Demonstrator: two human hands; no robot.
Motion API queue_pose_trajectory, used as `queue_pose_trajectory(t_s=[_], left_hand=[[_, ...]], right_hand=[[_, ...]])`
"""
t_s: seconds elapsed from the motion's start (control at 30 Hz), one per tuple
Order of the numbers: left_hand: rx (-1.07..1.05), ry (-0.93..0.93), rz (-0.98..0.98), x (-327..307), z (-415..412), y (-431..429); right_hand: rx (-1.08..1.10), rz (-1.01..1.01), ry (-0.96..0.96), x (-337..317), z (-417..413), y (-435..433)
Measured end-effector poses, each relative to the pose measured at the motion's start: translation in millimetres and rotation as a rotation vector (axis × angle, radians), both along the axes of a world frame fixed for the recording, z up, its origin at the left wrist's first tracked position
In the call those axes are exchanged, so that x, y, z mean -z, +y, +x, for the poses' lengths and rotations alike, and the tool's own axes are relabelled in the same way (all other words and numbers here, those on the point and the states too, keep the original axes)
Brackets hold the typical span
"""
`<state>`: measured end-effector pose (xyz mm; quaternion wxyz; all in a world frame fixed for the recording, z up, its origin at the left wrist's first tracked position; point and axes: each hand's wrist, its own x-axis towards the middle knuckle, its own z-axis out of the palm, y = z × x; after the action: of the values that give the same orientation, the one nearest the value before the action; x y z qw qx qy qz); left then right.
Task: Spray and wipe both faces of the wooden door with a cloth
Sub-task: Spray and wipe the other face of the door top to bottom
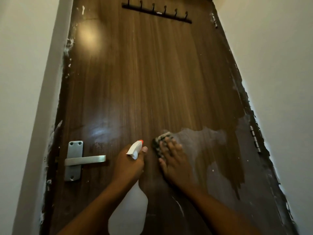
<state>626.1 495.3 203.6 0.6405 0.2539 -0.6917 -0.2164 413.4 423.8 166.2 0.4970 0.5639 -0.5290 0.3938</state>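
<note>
The dark wooden door (144, 78) fills the view, shut in its frame. My left hand (130, 165) grips the neck of a white spray bottle (129, 211) whose white trigger head with an orange nozzle (136, 147) points up toward the door. My right hand (174, 160) lies flat with spread fingers and presses a dark checked cloth (160, 141) against the door, right of the bottle. A wet, dull patch (203, 143) spreads on the wood to the right of the cloth.
A metal lever handle on a plate (79, 160) sits at the door's left edge. A black rail of coat hooks (156, 12) is mounted near the top. Hinges (254, 139) run down the right edge. White walls (279, 73) flank both sides, with paint smears on the frame.
</note>
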Motion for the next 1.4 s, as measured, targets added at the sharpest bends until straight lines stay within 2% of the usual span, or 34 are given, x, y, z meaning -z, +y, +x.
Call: queue_pose_trajectory(t_s=[0.1,0.17,0.27,0.4,0.47,0.53,0.6,0.7,0.77,0.83,0.9,0.97,1.07,1.17,1.23,1.3,1.4], left_hand=[[-0.002,0.007,-0.02,1.5,-10.9,-3.2],[-0.021,0.014,-0.038,2.4,-22.0,-5.4],[-0.032,0.026,-0.039,4.4,-40.6,-6.8],[-0.051,-0.001,-0.057,5.3,-65.4,0.1],[-0.075,0.0,-0.064,7.4,-77.0,4.2],[-0.081,0.0,-0.063,9.3,-85.4,6.3],[-0.097,-0.013,-0.065,9.5,-93.8,7.0],[-0.107,0.003,-0.064,5.1,-108.2,7.2],[-0.098,0.003,-0.086,-0.1,-117.9,6.9],[-0.091,-0.008,-0.111,-5.4,-126.9,6.6],[-0.089,-0.027,-0.125,-7.4,-136.2,7.9],[-0.084,-0.028,-0.133,-5.8,-143.8,8.6],[-0.076,-0.035,-0.125,-0.2,-153.6,9.1],[-0.076,-0.026,-0.14,0.0,-160.8,8.3],[-0.078,-0.013,-0.138,-3.0,-165.9,6.1],[-0.082,-0.016,-0.138,-7.0,-172.1,3.5],[-0.076,-0.031,-0.139,-9.5,-182.6,2.1]], right_hand=[[0.007,-0.028,-0.278,-38.0,-16.6,5.6],[-0.06,-0.023,-0.345,-72.2,-11.3,3.2],[-0.087,0.025,-0.16,-77.4,-2.1,2.2],[-0.102,0.068,0.204,-26.2,-41.0,5.2],[-0.059,0.041,0.184,-12.4,-75.0,6.0],[-0.003,0.033,0.041,-16.2,-100.9,9.2],[0.013,0.031,-0.082,-37.1,-111.9,9.7],[-0.031,-0.012,-0.147,-79.0,-97.9,6.7],[-0.073,-0.005,-0.087,-84.7,-83.1,4.5],[-0.102,0.003,0.065,-66.6,-80.1,4.5],[-0.111,0.016,0.195,-33.2,-100.8,5.7],[-0.115,0.005,0.233,-5.1,-135.6,6.3],[-0.06,0.05,0.124,-11.3,-175.4,12.0],[-0.085,-0.001,-0.168,-67.8,-170.1,13.1],[-0.103,-0.03,-0.236,-92.9,-154.3,12.4],[-0.1,-0.022,-0.099,-83.6,-148.5,10.5],[-0.088,0.029,0.145,-34.4,-173.8,15.7]])
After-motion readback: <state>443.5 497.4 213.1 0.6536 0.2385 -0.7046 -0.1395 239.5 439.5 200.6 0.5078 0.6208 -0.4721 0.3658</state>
